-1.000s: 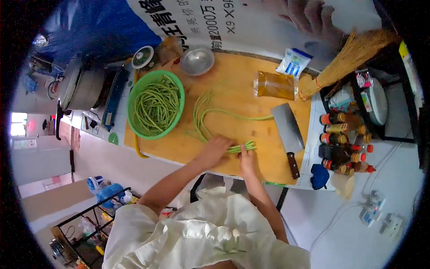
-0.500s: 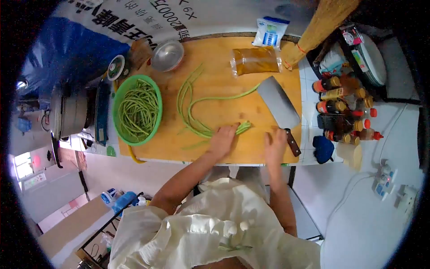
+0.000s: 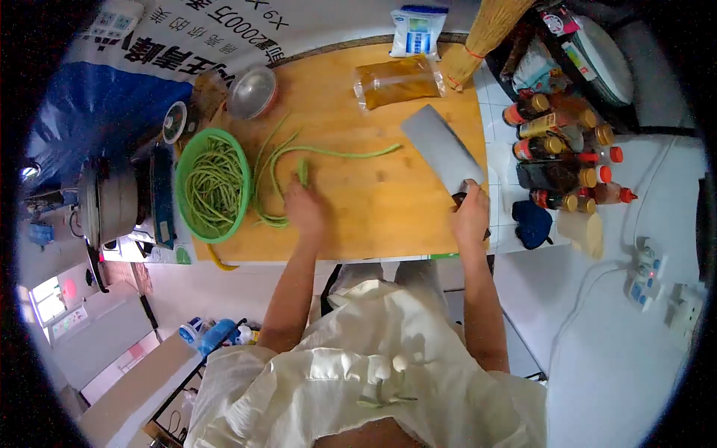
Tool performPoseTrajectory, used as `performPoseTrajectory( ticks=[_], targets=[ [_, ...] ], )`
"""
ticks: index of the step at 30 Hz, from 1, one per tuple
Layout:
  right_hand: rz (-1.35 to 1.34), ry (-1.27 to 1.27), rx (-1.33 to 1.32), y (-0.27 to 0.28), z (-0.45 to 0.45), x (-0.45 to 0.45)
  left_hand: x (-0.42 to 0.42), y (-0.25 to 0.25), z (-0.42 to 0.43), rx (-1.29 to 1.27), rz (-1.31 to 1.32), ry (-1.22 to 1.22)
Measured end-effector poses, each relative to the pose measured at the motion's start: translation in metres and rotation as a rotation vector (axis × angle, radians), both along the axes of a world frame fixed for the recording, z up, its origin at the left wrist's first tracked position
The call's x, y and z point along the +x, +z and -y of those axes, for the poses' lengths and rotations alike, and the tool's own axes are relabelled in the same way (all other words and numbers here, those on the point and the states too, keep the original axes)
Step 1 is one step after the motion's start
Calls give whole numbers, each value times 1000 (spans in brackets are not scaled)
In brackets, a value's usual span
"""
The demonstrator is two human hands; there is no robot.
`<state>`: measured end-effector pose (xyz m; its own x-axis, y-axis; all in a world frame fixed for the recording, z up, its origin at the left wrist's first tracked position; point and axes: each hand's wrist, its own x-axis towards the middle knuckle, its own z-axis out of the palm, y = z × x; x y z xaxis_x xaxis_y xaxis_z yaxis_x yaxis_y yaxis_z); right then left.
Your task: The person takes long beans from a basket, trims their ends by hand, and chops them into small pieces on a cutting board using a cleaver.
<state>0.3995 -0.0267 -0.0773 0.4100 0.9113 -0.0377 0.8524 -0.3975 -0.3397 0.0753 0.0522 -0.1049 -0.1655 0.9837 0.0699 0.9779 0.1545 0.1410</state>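
My left hand (image 3: 306, 210) is closed around a small bunch of long beans (image 3: 302, 172), their ends sticking up past the fingers. The rest of these beans loops over the wooden board (image 3: 373, 216), with one strand reaching right toward the cleaver. At the board's right side lies a cleaver (image 3: 442, 148) with a broad grey blade. My right hand (image 3: 470, 214) has its fingers wrapped round the dark handle, most of which is hidden. Left of my left hand, a green basket (image 3: 245, 190) holds a tangle of long beans.
A metal bowl (image 3: 252, 93) stands at the board's back left. Along the back are a brown sealed pouch (image 3: 399, 82), a white and blue bag (image 3: 418, 31) and a straw broom (image 3: 485, 37). Several sauce bottles (image 3: 541, 147) and a dark blue cloth item (image 3: 532, 224) sit to the right.
My left hand has moved left toward the basket with the beans, and they have shifted with it. My right hand has closed on the cleaver's handle. The camera view has also shifted slightly.
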Motion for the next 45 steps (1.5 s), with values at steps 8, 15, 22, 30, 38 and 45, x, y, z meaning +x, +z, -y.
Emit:
performPoseTrajectory(
  ticks=[8,15,22,30,38,45],
  targets=[
    [-326,-219,-112,61,4,-4,-10,6,-18,168,59,145],
    [-764,-335,198,88,36,-3,58,24,27,-167,188,-683],
    [-661,-277,101,56,64,11,82,31,49,-152,82,-891],
    [-517,-225,-131,51,65,2,87,43,29,-213,127,-794],
    [-411,-222,-141,43,64,-6,95,17,-57,127,341,-645],
    [-333,-190,-205,54,55,-7,63,25,-118,-248,-86,-586]
  ],
)
